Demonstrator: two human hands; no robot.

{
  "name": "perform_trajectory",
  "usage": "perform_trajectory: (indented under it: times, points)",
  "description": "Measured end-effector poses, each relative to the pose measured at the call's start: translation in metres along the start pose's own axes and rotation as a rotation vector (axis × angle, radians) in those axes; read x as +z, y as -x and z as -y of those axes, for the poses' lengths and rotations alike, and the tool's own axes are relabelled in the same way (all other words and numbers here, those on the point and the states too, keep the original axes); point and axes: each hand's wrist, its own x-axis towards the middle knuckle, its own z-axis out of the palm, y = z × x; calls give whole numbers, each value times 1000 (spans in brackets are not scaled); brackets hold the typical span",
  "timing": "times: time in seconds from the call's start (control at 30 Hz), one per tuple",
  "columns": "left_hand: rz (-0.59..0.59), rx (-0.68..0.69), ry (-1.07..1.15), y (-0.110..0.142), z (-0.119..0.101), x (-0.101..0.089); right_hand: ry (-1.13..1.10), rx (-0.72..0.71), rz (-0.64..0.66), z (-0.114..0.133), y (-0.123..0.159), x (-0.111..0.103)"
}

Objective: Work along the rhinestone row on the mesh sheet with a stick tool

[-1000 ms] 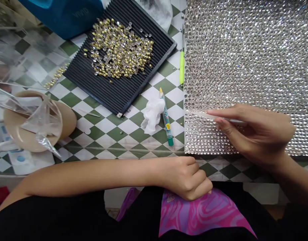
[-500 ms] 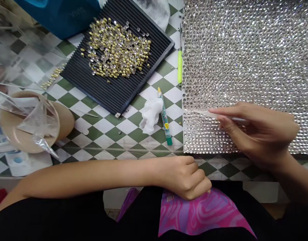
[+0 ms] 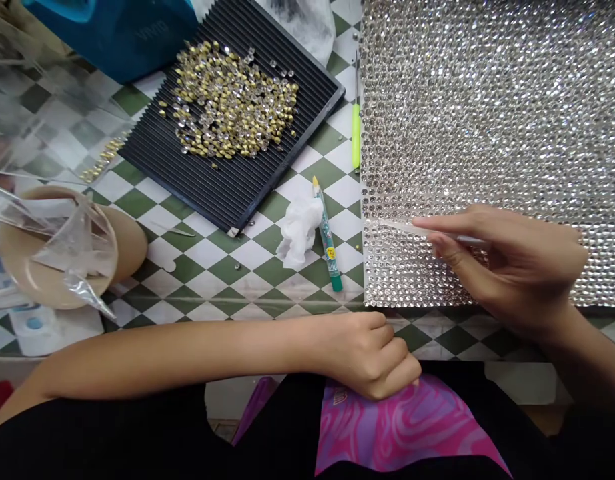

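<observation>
My right hand [image 3: 522, 267] pinches a slim, whitish pointed tool [image 3: 405, 228] between thumb and forefinger. The tool's tip points left, over the lower left part of a sheet covered in rows of clear rhinestones [image 3: 477, 107]. Near that tip runs a paler strip where the stones are harder to make out. Curled into a fist, my left hand [image 3: 372, 357] rests at the table's front edge, below the sheet's lower left corner. Its palm is turned away, so anything inside the fist is hidden.
A black ridged tray [image 3: 187, 193] bears a heap of loose gold-backed rhinestones [image 3: 237, 100]. Between tray and sheet lie a crumpled white tissue [image 3: 297, 233], a green pencil with a yellow tip [image 3: 329, 243] and a yellow-handled pick [image 3: 356, 133]. A beige tub [image 3: 130, 240] with plastic scraps stands left.
The view has shifted very slightly. My right hand and the pointed tool sit a touch further left; my left fist has stayed in place.
</observation>
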Motion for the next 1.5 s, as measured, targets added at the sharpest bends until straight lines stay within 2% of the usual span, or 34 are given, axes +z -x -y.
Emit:
perform_trajectory:
  times: [0.57,0.9,1.07,1.5]
  points:
    - [11,10,7,0,0,0,22,10,-7,-4,5,-4]
    - [26,5,4,-1,1,-1,27,69,11,-3,9,-7]
    - [32,16,1,0,0,-1,38,23,-9,-6,7,-9]
    - [57,23,-8,2,0,-1,42,111,6,-8,13,-10]
